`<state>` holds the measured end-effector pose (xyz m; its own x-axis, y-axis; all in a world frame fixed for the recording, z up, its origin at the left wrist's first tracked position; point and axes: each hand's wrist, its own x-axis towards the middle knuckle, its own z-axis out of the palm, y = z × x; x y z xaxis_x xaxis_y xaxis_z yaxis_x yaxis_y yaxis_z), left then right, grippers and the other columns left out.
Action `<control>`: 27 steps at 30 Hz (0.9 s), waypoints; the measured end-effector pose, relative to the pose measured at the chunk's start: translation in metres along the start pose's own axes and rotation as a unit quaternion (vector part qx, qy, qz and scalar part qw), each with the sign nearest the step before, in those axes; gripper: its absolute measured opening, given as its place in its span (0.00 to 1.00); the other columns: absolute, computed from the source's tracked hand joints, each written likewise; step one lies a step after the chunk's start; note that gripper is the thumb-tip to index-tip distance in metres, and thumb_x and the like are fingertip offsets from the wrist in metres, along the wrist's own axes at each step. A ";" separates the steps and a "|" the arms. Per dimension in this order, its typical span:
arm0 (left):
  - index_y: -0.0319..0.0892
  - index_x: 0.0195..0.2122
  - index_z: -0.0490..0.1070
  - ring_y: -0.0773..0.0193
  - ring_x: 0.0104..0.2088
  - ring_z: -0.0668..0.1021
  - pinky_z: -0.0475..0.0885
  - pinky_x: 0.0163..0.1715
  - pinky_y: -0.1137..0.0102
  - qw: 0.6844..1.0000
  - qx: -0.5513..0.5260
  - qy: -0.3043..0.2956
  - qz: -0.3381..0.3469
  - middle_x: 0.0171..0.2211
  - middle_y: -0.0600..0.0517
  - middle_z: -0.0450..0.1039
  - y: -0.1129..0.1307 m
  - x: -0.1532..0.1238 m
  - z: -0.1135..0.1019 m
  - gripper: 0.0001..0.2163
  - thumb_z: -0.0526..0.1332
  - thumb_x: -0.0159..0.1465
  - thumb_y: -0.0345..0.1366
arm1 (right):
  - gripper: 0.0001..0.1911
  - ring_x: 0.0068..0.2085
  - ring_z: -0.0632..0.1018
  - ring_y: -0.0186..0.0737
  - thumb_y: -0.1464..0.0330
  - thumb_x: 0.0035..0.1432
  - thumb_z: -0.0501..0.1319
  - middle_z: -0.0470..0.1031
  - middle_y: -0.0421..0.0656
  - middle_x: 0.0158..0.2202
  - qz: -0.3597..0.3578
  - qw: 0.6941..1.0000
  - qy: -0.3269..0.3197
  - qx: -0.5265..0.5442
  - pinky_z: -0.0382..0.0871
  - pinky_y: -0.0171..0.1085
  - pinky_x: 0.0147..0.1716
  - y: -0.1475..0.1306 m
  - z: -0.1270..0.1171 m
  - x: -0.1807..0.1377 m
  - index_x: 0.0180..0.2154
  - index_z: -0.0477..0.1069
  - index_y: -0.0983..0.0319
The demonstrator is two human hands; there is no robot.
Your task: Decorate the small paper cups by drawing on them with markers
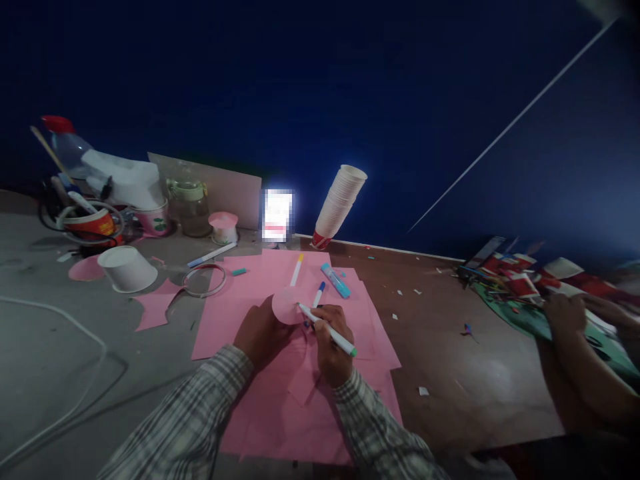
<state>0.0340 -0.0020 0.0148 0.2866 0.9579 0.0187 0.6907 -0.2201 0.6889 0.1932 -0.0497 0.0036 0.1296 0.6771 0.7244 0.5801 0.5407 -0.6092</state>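
Note:
My left hand (pixel 261 332) is closed on a round pink paper disc (pixel 287 305), holding it just above the pink paper sheets (pixel 230 313). My right hand (pixel 330 343) grips a white marker with a green end (pixel 331 332); its tip touches the disc's right edge. Both of my sleeves are plaid. Just beyond my hands, a blue-capped marker (pixel 318 294), a yellow-tipped marker (pixel 297 269) and a light-blue glue stick (pixel 335 280) lie on the sheets.
A leaning stack of paper cups (pixel 340 200) stands at the back. At the left are an overturned white cup (pixel 127 268), a wire ring (pixel 204 279), jars, a bottle and a tub of tools (pixel 89 223). Another person's hand (pixel 565 315) rests on coloured papers at the right.

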 end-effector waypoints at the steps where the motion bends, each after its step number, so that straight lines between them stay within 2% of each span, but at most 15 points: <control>1: 0.44 0.48 0.75 0.56 0.38 0.83 0.70 0.34 0.69 1.000 -0.004 0.002 0.001 0.41 0.48 0.82 -0.001 0.000 0.001 0.13 0.66 0.62 0.35 | 0.12 0.38 0.80 0.45 0.68 0.70 0.55 0.79 0.45 0.34 0.002 1.000 0.000 0.000 0.77 0.43 0.35 0.000 0.000 0.000 0.42 0.77 0.59; 8: 0.43 0.48 0.74 0.54 0.40 0.83 0.71 0.36 0.68 1.000 -0.021 0.017 0.011 0.43 0.46 0.82 -0.005 0.000 0.003 0.14 0.66 0.61 0.36 | 0.11 0.38 0.79 0.45 0.69 0.69 0.55 0.79 0.45 0.33 0.008 1.000 0.012 0.014 0.78 0.44 0.36 0.001 0.000 0.000 0.41 0.78 0.59; 15: 0.43 0.47 0.73 0.53 0.39 0.83 0.72 0.35 0.66 0.999 -0.025 0.021 0.012 0.42 0.46 0.82 -0.008 0.001 0.005 0.13 0.65 0.61 0.37 | 0.12 0.39 0.80 0.47 0.69 0.69 0.55 0.79 0.46 0.33 0.009 1.000 -0.009 0.019 0.77 0.45 0.36 -0.002 -0.002 -0.003 0.42 0.78 0.60; 27: 0.43 0.47 0.73 0.54 0.40 0.83 0.72 0.36 0.66 0.999 -0.032 0.019 0.015 0.43 0.47 0.82 -0.009 0.000 0.006 0.13 0.65 0.61 0.35 | 0.12 0.39 0.79 0.46 0.68 0.70 0.55 0.79 0.45 0.32 -0.012 1.000 0.011 0.017 0.76 0.43 0.36 -0.005 -0.002 -0.001 0.42 0.78 0.59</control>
<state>0.0320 -0.0010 0.0045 0.2806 0.9575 0.0674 0.6372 -0.2384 0.7329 0.1920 -0.0544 0.0065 0.1340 0.6530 0.7454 0.5559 0.5731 -0.6021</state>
